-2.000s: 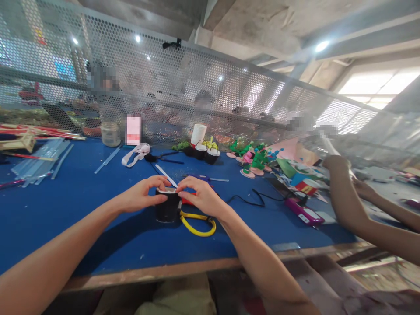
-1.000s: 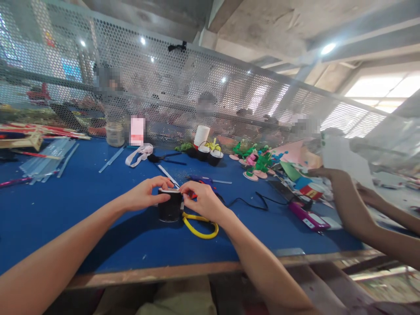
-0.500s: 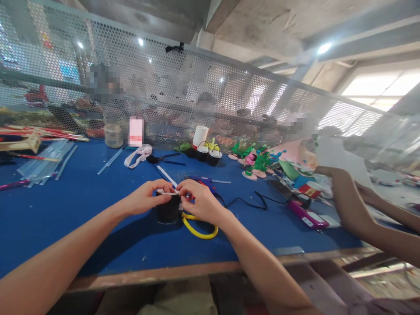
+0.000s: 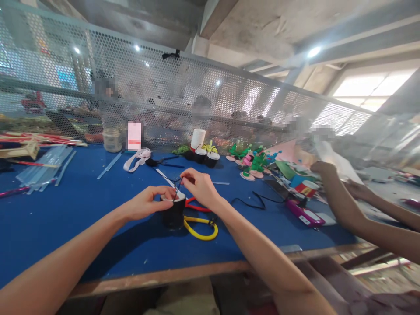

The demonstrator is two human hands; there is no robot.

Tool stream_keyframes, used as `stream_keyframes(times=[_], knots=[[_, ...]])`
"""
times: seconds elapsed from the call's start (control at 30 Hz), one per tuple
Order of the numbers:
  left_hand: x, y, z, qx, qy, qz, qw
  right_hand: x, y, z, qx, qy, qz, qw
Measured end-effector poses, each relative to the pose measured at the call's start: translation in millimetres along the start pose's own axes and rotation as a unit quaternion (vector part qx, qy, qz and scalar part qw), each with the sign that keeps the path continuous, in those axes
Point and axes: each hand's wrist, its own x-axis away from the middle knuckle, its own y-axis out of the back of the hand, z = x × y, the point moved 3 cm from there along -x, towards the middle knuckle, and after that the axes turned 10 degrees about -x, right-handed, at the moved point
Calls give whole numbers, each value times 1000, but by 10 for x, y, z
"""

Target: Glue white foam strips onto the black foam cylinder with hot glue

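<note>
left grip (image 4: pixel 147 203) pinching black cup (image 4: pixel 173 214) rim, right grip (image 4: pixel 198 186) pinching thin wire (image 4: pixel 177 187) above it

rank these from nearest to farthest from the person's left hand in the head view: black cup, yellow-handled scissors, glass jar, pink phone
1. black cup, touched by the left hand
2. yellow-handled scissors, just right of the cup
3. glass jar, far back left
4. pink phone, far right

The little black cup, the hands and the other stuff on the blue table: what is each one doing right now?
small black cup: upright, white-rimmed.
left hand: pinching the cup's rim.
right hand: raised over the cup, pinching a thin dark wire.
yellow-handled scissors: lying flat beside the cup.
two handled black cups: upright by the mesh.
glass jar: upright.
</note>
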Motion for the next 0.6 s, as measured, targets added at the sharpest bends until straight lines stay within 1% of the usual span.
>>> stream_keyframes(times=[0.07, 0.13, 0.17, 0.23, 0.27, 0.3, 0.33, 0.37, 0.4, 0.43, 0.47, 0.53, 0.6], knots=[[11, -33, -30, 31, -11, 26, 999, -105, -77, 88, -65, 0, 10, 998], [20, -51, -53, 49, -14, 42, 998, -213, -183, 185, -106, 15, 23, 994], [22, -52, -54, 44, -8, 45, 998, -264, -242, 225, -111, 24, 39, 993], [21, -35, -32, 9, 12, 36, 999, -354, -340, 259, -96, 36, 89, 991], [18, -17, -15, -12, 18, 25, 999, -392, -352, 243, -81, 35, 104, 991], [13, 6, 4, -28, 18, 9, 999, -426, -330, 200, -58, 26, 107, 992], [6, 32, 23, -38, 11, -10, 999, -451, -270, 129, -26, 7, 91, 995], [-1, 59, 42, -42, 2, -30, 999, -465, -172, 34, 14, -23, 57, 998], [-9, 85, 63, -45, -5, -50, 998, -459, -58, -87, 82, -72, 34, 993], [-16, 108, 86, -49, -6, -67, 997, -430, 67, -225, 161, -137, 22, 977], [-23, 127, 109, -54, -3, -82, 995, -385, 184, -348, 191, -171, 18, 967], [-33, 154, 147, -65, 8, -108, 992, -257, 366, -573, 215, -217, 29, 952], [-37, 166, 166, -66, 12, -125, 990, -110, 464, -749, 221, -251, 42, 942]])
